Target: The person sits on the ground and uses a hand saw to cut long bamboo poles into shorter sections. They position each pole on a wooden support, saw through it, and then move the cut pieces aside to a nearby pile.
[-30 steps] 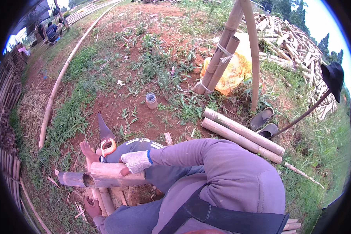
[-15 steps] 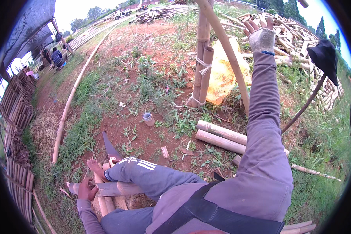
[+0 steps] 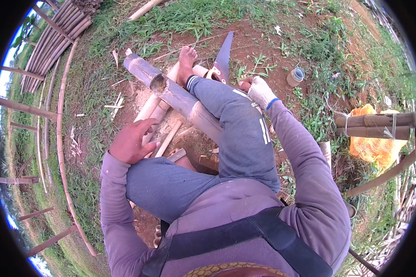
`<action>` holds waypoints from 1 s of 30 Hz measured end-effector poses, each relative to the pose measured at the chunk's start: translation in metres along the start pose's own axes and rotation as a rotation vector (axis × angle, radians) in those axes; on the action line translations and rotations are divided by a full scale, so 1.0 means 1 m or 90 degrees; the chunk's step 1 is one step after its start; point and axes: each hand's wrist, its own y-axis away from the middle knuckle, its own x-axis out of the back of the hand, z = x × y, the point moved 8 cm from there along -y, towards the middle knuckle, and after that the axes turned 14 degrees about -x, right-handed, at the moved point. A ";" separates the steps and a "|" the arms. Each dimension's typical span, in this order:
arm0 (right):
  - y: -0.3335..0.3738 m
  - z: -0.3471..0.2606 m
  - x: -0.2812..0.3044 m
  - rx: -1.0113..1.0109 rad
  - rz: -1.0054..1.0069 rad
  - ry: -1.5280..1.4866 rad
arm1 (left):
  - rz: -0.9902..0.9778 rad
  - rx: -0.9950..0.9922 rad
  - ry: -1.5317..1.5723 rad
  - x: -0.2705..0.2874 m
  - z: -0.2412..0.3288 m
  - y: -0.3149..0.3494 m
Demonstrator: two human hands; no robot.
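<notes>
A grey-brown bamboo tube (image 3: 187,102) lies aslant near the ground, resting across two pale bamboo poles (image 3: 151,108), its near end hidden by the right leg. A shorter, darker bamboo piece (image 3: 140,68) continues its line at the far end; a round, hollow opening shows where they meet, though whether they are joined is unclear. Beyond, on the soil, lies a handsaw (image 3: 223,56) with a tapering blue-grey blade and pale-and-orange handle, partly hidden.
</notes>
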 end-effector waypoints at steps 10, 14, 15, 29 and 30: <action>-0.149 -0.131 -0.154 0.160 -0.052 0.783 | 0.024 0.143 -0.045 0.009 -0.039 0.013; -0.176 -0.119 -0.181 0.070 -0.126 0.746 | -0.023 0.182 -0.029 0.009 -0.048 0.012; -0.181 -0.112 -0.180 0.047 -0.140 0.727 | -0.019 0.182 -0.017 0.008 -0.052 0.013; -0.019 -0.127 -0.029 0.072 -0.165 -0.093 | -0.027 0.066 -0.009 -0.014 -0.064 -0.028; 0.026 -0.134 -0.019 0.116 -0.167 -0.059 | -0.041 0.044 -0.004 -0.022 -0.069 -0.038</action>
